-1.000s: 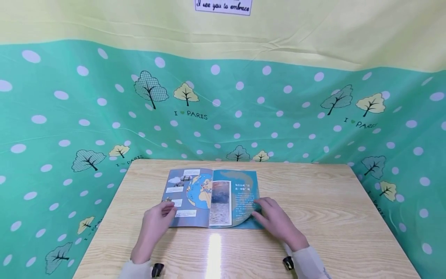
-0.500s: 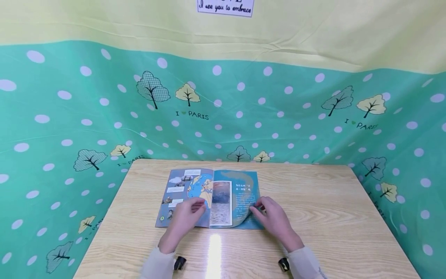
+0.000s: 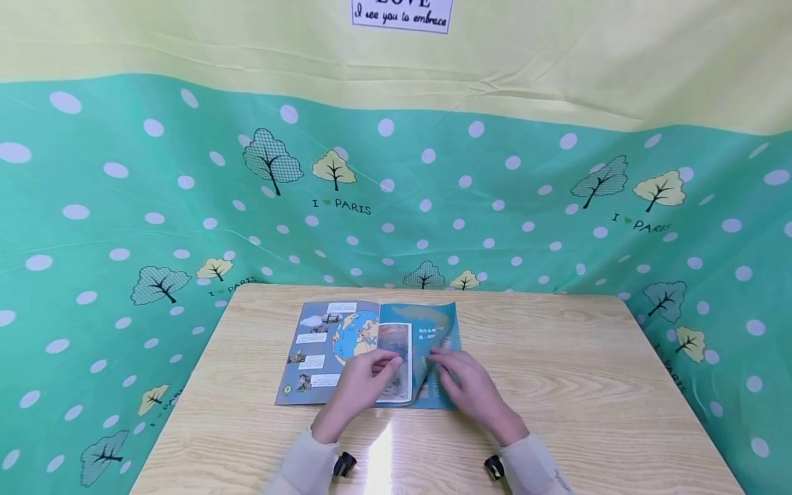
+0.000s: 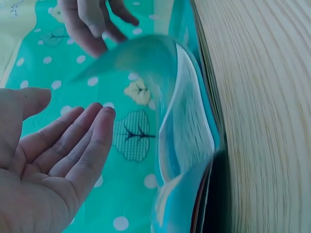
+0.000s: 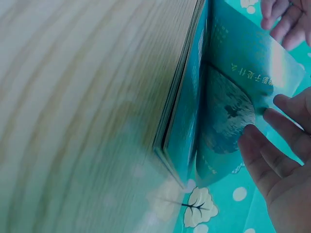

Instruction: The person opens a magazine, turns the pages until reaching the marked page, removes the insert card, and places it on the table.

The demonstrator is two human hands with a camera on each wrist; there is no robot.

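An open picture book (image 3: 309, 385) lies on the table, a globe picture on its left page and a framed painting picture on its right page. The right page (image 5: 238, 63) is lifted and curls over toward the left. Against that page's underside rest the extended fingers of my right hand (image 3: 470, 388), seen also in the right wrist view (image 5: 286, 170); nothing is gripped between them. My left hand (image 3: 361, 381) hovers over the book near the middle fold, holding nothing. The left wrist view shows this hand (image 4: 58, 165) with its fingers extended, apart from the curling page (image 4: 141, 53).
The wooden table (image 3: 575, 385) stretches out on both sides of the book. Behind it and along its sides hangs a green and yellow cloth (image 3: 346, 261) with dots and trees. A bright light reflection (image 3: 379, 460) shows at the table's front.
My left hand has moved right, from the left page's outer edge to the middle of the book. My right hand has moved left, lifting and curling the right page.
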